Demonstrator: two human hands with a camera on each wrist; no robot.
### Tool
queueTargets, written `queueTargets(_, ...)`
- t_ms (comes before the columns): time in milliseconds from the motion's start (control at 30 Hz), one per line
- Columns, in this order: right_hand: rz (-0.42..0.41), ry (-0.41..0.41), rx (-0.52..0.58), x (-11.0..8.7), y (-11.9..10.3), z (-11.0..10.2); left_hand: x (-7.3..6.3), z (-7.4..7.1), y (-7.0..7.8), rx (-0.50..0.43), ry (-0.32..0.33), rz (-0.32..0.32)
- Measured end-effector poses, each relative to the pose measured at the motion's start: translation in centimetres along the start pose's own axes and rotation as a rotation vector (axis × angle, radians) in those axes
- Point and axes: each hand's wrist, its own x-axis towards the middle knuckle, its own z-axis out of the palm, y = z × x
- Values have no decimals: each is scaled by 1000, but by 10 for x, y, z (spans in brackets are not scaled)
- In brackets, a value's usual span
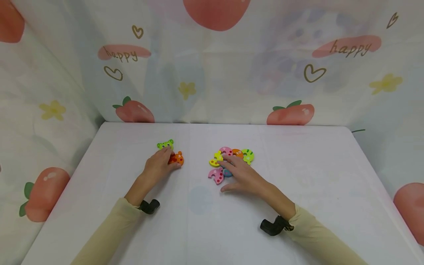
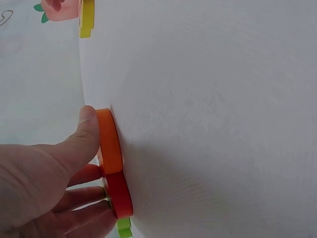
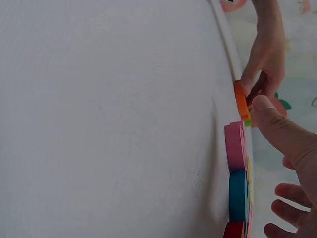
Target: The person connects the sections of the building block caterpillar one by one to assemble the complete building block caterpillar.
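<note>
On the left of the white table, my left hand (image 1: 155, 168) holds an orange spotted toy piece (image 1: 179, 158) marked 3, its thumb at one edge. The fingers lie along a red piece (image 2: 119, 196) adjoining the orange one. Just beyond the fingertips is a green animal-head piece (image 1: 163, 145) with eyes. My right hand (image 1: 246, 176) hovers with spread fingers over a cluster of pieces, gripping none. Among them are a pink piece (image 1: 217, 175) marked 4, a teal piece (image 1: 227, 173) partly covered by the hand, and a yellow piece (image 1: 214, 162).
At the cluster's far side lie a pink piece (image 1: 226, 150) marked 9, an orange piece (image 1: 236, 152) marked 10 and a green striped piece (image 1: 248, 156). A printed curtain (image 1: 212, 73) hangs behind the table (image 1: 298, 154). Each wrist wears a black camera (image 1: 273, 226).
</note>
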Motion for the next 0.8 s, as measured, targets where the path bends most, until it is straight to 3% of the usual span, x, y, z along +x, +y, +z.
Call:
queueTargets(167, -18, -20, 9, 5, -10, 7, 1, 1, -3, -8, -9, -9)
queueTargets(433, -15, -118, -45, 11, -22, 15, 0, -1, -7, -13, -27, -4)
queueTargets(800, -73, -125, -121, 12, -30, 25, 0, -4, -13, -28, -60, -23)
